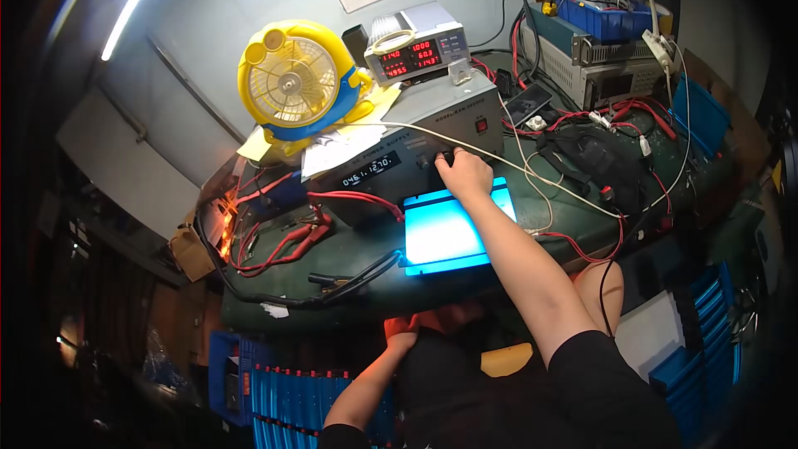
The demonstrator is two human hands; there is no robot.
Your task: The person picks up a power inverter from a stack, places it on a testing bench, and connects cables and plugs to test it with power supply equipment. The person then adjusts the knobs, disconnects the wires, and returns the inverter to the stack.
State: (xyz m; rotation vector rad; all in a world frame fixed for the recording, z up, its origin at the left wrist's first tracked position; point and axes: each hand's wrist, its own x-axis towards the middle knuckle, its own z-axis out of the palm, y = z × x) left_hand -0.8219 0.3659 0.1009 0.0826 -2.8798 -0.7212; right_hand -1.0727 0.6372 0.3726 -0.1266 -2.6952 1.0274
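Note:
My right hand point(463, 175) reaches over a bright blue metal box point(449, 233) to the front of a grey power supply point(465, 108). Its fingers are closed on a black knob there, mostly hidden by them. The supply's display point(371, 170) is lit with white digits. Low in the view, my left hand point(401, 333) hangs by the bench's front edge, near something red; its fingers are hard to make out. Red and black cables run into the left side of the blue box.
A yellow fan point(291, 83) and papers point(349, 145) rest on the supply beside a meter point(417, 48) with red digits. Cables and a black bag point(594, 162) lie to the right. Red clamps point(303, 233) lie left. Blue crates point(229, 374) and blue metal parts point(320, 395) stand below.

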